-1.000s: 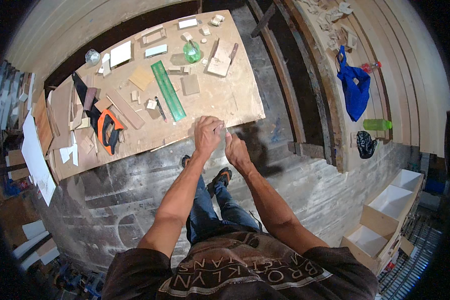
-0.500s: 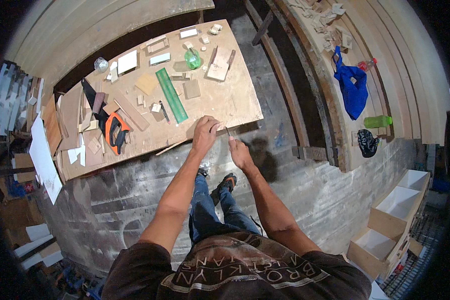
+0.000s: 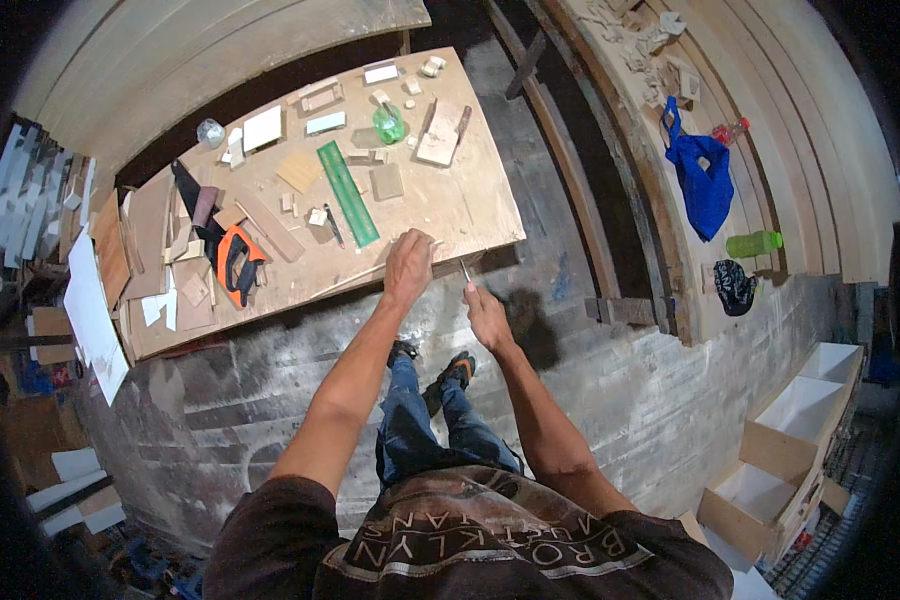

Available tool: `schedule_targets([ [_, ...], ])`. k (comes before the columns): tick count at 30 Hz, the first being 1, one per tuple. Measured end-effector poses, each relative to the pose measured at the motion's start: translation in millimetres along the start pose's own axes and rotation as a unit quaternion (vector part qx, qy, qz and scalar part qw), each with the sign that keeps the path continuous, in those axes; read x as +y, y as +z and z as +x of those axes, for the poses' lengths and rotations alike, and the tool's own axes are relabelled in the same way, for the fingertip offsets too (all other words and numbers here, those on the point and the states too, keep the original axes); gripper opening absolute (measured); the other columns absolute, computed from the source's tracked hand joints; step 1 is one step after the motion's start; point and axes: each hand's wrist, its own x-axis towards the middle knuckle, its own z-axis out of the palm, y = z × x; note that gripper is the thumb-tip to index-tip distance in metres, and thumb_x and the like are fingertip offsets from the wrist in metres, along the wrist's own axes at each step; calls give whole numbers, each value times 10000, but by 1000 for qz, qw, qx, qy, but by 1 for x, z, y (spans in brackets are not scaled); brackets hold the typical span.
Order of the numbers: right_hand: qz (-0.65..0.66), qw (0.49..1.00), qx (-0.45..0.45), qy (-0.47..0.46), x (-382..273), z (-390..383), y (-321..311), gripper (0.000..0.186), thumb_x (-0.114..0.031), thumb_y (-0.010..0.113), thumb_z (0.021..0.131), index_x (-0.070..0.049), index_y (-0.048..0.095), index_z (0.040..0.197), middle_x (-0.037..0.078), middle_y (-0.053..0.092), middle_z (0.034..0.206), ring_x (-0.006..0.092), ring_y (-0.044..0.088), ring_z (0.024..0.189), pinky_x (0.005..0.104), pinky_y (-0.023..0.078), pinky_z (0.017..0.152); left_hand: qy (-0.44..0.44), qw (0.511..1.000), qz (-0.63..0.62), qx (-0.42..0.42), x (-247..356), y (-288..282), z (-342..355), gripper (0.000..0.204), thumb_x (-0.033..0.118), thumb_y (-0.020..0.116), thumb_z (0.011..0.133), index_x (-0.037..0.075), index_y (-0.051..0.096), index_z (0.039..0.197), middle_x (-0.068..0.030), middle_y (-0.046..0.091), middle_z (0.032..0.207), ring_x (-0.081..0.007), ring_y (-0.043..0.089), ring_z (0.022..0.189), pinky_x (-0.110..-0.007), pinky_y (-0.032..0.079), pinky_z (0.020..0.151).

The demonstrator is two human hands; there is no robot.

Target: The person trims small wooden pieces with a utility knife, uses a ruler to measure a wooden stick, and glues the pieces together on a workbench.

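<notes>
At the near edge of the wooden work table [image 3: 450, 232], my left hand [image 3: 409, 266] is closed around a thin wooden strip [image 3: 355, 279]. The strip slants to the lower left along the table edge, and a short end pokes out past my fingers. My right hand [image 3: 487, 315] grips a small tool with a narrow metal blade [image 3: 465, 269], probably a knife, its handle mostly hidden by my fingers. The blade points up toward the table edge, apart from the strip. A green ruler [image 3: 348, 195] and a pencil [image 3: 333, 228] lie just beyond my left hand.
An orange-handled saw [image 3: 238, 265] and wood offcuts [image 3: 270, 225] cover the table's left side. Farther back are a cut green bottle [image 3: 389, 124] and a wooden block plane [image 3: 442, 135]. At right, a bench holds a blue bag [image 3: 703, 185]; open wooden boxes [image 3: 798, 408] stand below.
My right hand and its blade have moved slightly down and right, away from my left hand. My left hand has turned a little, and the strip now lies higher, over the table edge.
</notes>
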Motion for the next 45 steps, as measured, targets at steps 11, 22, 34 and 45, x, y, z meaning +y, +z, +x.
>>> schedule_targets([
  [11,72,996,-50,-14,-59,-9,-25,562,-465,350,1030,47,575,982,283,606,870,449,587,841,469,450,774,-242,945,-220,3,31,-61,11,182,118,599,941,-16,675,1038,-106,689,849,-166,636,780,-305,501,730],
  [22,38,999,-37,-4,-28,17,7,608,-531,348,1011,20,605,1002,101,545,682,196,541,626,365,435,598,-125,982,-135,-45,-2,-18,-2,137,41,593,884,-24,686,961,-190,681,877,-323,670,795,-381,522,735],
  [34,57,995,-62,58,-30,25,9,647,-550,330,1004,30,614,1026,126,554,761,233,529,677,364,417,623,-218,954,-197,-68,-23,1,-10,153,71,595,912,-33,692,968,-143,693,787,-206,662,714,-326,521,703],
  [45,42,991,-89,91,-49,20,3,634,-510,313,1014,30,612,1158,263,653,1102,401,602,1090,433,440,945,-293,915,-255,-107,-28,-7,-4,164,102,601,930,-26,700,956,-107,692,790,-175,652,727,-312,518,709],
])
